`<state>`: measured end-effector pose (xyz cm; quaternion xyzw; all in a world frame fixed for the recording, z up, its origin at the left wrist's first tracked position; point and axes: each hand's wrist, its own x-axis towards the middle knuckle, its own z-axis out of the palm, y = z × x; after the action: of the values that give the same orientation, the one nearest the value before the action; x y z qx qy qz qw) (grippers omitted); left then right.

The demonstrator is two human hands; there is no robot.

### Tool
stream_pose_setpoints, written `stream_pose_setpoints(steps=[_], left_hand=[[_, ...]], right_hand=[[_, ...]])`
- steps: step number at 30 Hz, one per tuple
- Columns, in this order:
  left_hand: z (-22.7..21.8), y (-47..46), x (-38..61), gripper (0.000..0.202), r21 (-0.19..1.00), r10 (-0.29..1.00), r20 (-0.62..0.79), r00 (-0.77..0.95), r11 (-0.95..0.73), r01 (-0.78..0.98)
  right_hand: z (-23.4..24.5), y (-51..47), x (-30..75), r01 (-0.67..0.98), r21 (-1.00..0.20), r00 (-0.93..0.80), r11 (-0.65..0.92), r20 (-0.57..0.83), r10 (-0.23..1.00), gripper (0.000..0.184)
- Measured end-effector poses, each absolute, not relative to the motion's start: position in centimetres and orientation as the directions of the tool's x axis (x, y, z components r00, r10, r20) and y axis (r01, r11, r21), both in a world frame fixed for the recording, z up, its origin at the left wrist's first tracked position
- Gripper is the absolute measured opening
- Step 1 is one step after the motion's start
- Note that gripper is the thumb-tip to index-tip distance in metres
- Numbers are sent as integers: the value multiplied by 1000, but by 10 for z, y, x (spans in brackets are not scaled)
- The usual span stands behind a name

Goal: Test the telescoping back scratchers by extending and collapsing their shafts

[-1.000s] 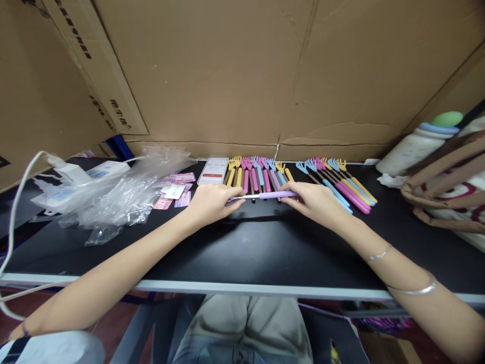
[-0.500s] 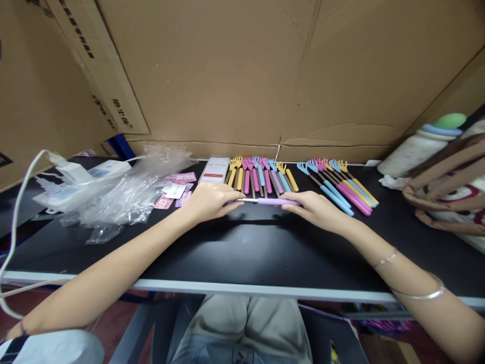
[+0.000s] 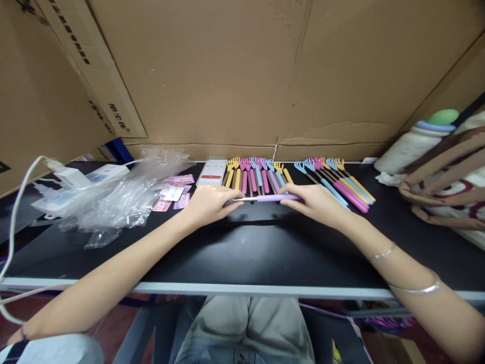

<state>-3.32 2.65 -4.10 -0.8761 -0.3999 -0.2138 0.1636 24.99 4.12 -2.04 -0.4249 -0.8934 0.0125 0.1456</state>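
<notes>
Both hands hold one back scratcher (image 3: 268, 198) level above the black table. Its purple handle lies in my right hand (image 3: 316, 205), pinched between thumb and fingers. My left hand (image 3: 214, 203) is closed round the other end of its metal rod, so the claw head is hidden. Just behind my hands lies a row of back scratchers (image 3: 258, 174) in yellow, pink, blue and purple, claws pointing away from me. To the right, a second group of back scratchers (image 3: 343, 188), with longer rods showing, lies slanted on the table.
Left of the row lies a phone (image 3: 211, 171) showing a timer. Beside it are small printed cards (image 3: 181, 201), clear plastic bags (image 3: 125, 194) and a power strip (image 3: 102, 174). A bottle (image 3: 413, 139) and a brown-handled bag (image 3: 447, 187) stand at the right. Cardboard (image 3: 220, 71) walls the back.
The hands stay closed on the back scratcher, nearly in place. My left fingers sit slightly differently around the rod's end. The whole view has shifted a little.
</notes>
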Motion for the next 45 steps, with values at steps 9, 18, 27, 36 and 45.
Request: stream_pose_setpoints(steps=[9, 18, 27, 36, 45], left_hand=[[-35, 24, -32, 30, 104, 740, 198, 643, -668, 737], [-40, 27, -32, 31, 73, 753, 194, 629, -651, 756], [-45, 25, -29, 31, -91, 622, 371, 690, -715, 693], [-36, 21, -25, 31, 345, 798, 154, 583, -596, 725], [-38, 22, -25, 31, 306, 811, 169, 559, -583, 753]], right_hand=[[-23, 41, 249, 709, -32, -667, 704, 293, 685, 27], [-27, 43, 246, 689, -263, -679, 675, 89, 728, 27], [-20, 42, 249, 602, -518, -766, 608, -159, 623, 48], [-26, 44, 247, 712, -195, -607, 675, 312, 731, 33], [-28, 43, 244, 688, -20, -665, 726, 385, 640, 33]])
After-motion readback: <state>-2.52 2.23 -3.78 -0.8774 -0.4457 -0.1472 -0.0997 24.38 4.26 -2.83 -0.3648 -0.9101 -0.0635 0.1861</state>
